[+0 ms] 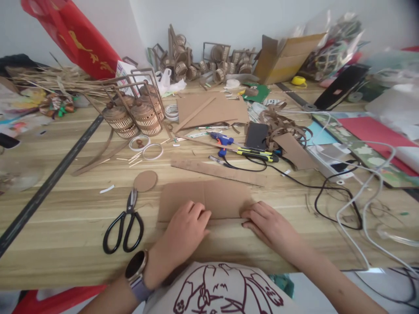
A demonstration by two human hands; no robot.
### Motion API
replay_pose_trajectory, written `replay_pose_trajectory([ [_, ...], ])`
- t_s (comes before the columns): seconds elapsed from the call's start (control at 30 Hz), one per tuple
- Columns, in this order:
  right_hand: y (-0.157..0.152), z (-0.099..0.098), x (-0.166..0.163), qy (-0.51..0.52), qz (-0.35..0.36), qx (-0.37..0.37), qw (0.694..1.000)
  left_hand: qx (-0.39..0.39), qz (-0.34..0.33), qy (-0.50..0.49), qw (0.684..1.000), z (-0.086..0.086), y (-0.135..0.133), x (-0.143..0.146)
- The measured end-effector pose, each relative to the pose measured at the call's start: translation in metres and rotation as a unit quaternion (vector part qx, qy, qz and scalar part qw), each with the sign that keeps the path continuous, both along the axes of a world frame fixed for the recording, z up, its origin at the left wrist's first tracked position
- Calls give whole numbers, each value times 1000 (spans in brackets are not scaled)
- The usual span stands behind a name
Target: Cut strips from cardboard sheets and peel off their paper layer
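Got one brown rectangular cardboard sheet with a crease down the middle [225,198] lying on the pale wood-grain table [75,218], close to the near edge. Looking at the left hand [188,226]: curled over the sheet's near side, fingers bent, can't tell if actually pinching. Got the right hand [268,222] closed at the near right corner, pinching the edge with hardly any gap.

Also counting one pair of black-handled scissors [131,209], one round brown cardboard disc [145,181] right by the tips, one long brown cardboard strip [216,170] just beyond the sheet, two thin pale rings [153,158], four brown slatted barrel-shaped containers [146,117], one blue glue gun [222,138], one yellow-and-black utility knife [258,155].

As for writing: can see gold lettering on a tilted red bag [78,39] and coloured lettering on a white card [122,76], too skewed or small to read.
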State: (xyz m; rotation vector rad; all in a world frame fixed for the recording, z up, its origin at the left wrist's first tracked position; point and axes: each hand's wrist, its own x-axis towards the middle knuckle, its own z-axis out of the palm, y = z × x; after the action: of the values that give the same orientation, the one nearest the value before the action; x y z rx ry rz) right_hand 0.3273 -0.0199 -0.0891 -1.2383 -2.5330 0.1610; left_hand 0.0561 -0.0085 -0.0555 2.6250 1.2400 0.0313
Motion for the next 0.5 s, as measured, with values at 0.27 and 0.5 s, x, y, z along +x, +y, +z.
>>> replay_pose_trajectory([
  [0.27,8,1,-8,-78,5,7,997,-47,-11,34,998,-19,5,0],
  [0.5,37,34,-5,-53,11,-124,991,-90,-23,52,994,-7,11,3],
])
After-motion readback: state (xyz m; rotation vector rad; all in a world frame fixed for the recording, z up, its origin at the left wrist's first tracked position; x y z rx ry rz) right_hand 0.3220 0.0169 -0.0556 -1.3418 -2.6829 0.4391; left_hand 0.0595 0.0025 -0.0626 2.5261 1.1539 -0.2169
